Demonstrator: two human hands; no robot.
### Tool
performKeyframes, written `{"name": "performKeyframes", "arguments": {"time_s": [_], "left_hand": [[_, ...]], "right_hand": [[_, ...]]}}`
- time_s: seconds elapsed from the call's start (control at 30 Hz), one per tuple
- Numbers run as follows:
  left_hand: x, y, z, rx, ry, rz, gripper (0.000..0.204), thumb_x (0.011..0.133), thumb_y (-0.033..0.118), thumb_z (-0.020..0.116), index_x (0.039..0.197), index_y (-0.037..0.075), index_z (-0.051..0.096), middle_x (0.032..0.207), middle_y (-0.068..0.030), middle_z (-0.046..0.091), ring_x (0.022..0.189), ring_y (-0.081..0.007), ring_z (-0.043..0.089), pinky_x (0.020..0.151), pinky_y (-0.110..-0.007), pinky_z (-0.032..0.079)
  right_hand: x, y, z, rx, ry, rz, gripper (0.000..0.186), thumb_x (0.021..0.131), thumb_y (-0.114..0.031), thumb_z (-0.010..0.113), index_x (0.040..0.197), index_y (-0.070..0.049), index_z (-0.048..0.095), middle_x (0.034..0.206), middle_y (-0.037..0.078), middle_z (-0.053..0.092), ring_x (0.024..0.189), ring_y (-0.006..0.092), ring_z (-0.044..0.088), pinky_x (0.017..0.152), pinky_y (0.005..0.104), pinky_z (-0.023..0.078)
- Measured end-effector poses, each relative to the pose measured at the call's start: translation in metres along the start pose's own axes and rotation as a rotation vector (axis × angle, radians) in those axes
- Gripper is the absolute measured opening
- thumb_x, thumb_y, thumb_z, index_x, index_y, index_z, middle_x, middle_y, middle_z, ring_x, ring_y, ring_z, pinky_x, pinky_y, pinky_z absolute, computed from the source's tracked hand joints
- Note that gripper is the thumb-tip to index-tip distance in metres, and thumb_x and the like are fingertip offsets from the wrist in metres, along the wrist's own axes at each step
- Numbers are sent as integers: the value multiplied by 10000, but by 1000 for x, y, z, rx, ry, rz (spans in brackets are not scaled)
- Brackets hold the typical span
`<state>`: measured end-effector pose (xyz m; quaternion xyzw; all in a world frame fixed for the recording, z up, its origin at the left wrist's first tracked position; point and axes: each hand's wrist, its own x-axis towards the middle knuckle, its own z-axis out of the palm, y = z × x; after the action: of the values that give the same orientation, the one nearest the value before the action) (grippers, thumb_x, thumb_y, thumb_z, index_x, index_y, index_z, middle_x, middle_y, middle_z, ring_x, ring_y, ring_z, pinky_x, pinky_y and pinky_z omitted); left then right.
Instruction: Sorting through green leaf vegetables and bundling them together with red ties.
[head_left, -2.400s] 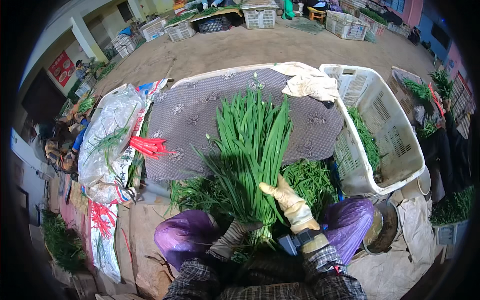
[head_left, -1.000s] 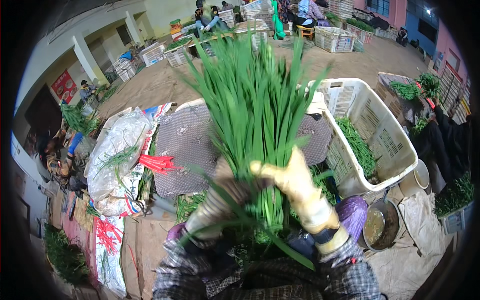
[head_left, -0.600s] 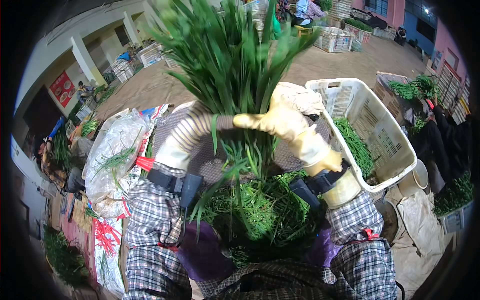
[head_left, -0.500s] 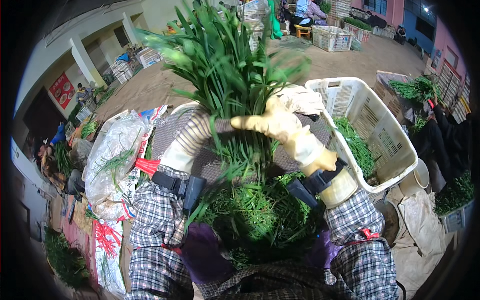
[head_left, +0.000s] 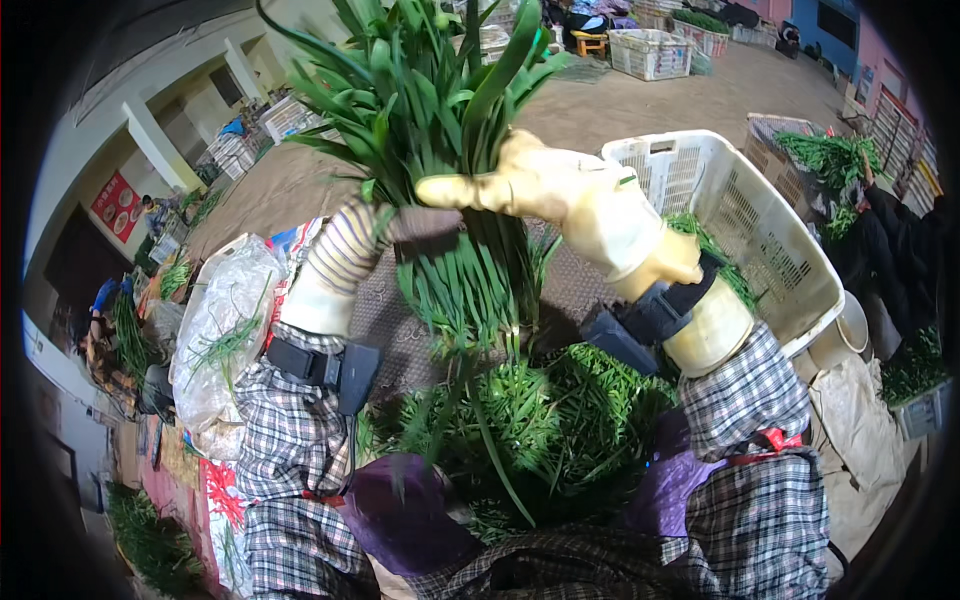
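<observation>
A thick bunch of leafy greens (head_left: 455, 110) with long flat blades stands upright in front of me, cut ends down. My right hand (head_left: 545, 185), in a cream rubber glove, is closed round the front and right of its middle, thumb pointing left. From the left, my left hand (head_left: 385, 235) in a striped knit glove closes on the same bunch; its fingers are dark and partly blurred. A few loose blades hang below the bunch. Beneath lies a heap of cut greens (head_left: 540, 410), by a grey patterned surface (head_left: 385, 330).
To the right stands a white plastic crate (head_left: 790, 270) with greens inside. A clear plastic bag (head_left: 225, 310) lies on the left, near red ties (head_left: 225, 490). A white bucket (head_left: 842, 335) sits beyond the crate. Another person's dark sleeve (head_left: 900, 230) is at far right, near more greens.
The bunch and both hands have shifted up and to the left in the picture, and the blades blur less. The view has turned slightly. Both hands keep their hold.
</observation>
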<state>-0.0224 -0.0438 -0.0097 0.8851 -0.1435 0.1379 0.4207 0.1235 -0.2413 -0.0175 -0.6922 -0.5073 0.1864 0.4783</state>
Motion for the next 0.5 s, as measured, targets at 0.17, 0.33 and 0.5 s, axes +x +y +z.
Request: {"name": "performKeyframes", "arguments": {"time_s": [0.17,0.33,0.5], "left_hand": [[29,58,12,-459,-57,-267,275,784,121,743,1035,18,699,976,-78,705,911,-165,657,823,-288,527],[42,58,46,-702,-6,-183,252,814,129,705,1038,17,690,961,-90,704,890,-165,666,820,-294,541],[15,53,45,-809,147,-191,233,843,137,667,1041,15,680,946,-102,703,869,-166,674,816,-299,554]], "right_hand": [[-41,-35,-5,92,159,-173,712,758,-511,716,1246,-23,544,1094,151,663,1047,240,625,914,350,487],[-89,-46,5,-75,294,-181,682,821,-401,677,1344,-25,451,1177,144,637,1081,253,607,939,350,466],[-78,-41,30,257,354,-204,988,757,-358,805,1479,17,243,1307,156,578,1183,285,554,1028,345,416]]}}
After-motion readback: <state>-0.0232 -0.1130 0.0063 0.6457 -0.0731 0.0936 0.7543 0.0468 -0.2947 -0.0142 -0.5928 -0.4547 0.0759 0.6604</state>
